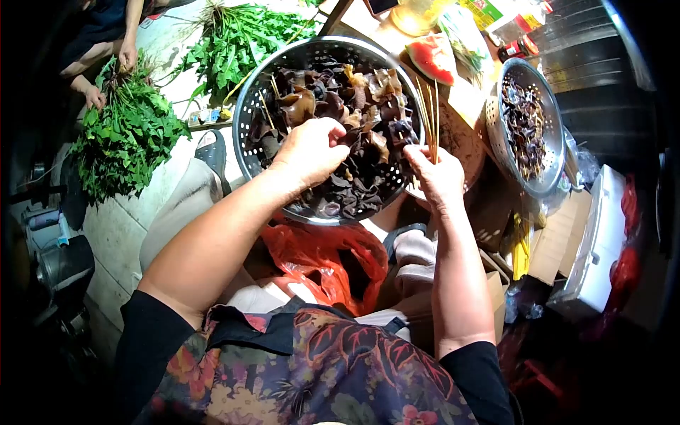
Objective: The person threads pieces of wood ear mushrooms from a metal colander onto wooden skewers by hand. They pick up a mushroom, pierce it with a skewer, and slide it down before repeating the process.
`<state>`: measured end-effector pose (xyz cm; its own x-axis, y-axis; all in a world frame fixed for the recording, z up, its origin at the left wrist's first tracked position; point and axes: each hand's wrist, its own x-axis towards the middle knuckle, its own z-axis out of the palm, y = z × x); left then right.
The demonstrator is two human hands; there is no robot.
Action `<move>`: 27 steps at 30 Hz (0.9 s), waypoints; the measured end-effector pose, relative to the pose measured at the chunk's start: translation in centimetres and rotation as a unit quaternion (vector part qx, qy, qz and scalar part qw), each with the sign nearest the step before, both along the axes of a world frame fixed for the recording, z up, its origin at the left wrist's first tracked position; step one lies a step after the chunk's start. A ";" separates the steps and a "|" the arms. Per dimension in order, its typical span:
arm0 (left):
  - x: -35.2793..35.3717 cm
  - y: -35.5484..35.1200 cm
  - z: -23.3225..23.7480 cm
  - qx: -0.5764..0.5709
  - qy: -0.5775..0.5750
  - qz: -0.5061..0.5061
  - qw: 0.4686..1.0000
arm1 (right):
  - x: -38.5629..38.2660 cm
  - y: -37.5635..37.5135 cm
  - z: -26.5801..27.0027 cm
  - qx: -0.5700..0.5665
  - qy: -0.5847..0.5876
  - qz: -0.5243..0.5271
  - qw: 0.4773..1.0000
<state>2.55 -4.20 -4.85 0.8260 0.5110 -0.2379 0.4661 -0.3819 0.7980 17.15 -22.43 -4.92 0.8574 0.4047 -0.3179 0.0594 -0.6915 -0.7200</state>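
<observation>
A large metal colander (246,147) full of dark wood ear mushrooms (333,103) is in front of me. Over its near left part is my left hand (312,152), fingers curled in among the mushrooms; whatever they pinch is hidden. At the right rim my right hand (439,177) grips several thin bamboo skewers (432,117), which point away from me. Its thumb and fingertips are close to a piece of wood ear at the rim. A few more sticks poke up from the colander's left side.
On the right, a second colander (494,127) holds skewered dark pieces (524,131). Watermelon (433,60) and jars lie behind. A red plastic bag (319,258) hangs below the big colander. At left, another person's hands (127,55) hold leafy greens (127,138). A white box (588,244) stands right.
</observation>
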 end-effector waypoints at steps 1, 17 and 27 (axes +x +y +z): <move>0.2 -0.2 -0.7 0.055 0.002 -0.001 0.998 | 0.0 -0.3 0.4 0.000 0.001 -0.003 1.000; -0.7 3.6 2.3 -0.457 -0.073 0.160 0.872 | -7.7 0.0 6.4 0.173 0.339 0.092 0.920; -2.1 3.6 3.0 -0.282 -0.145 0.116 0.941 | -8.7 2.0 6.5 0.276 0.416 -0.019 0.866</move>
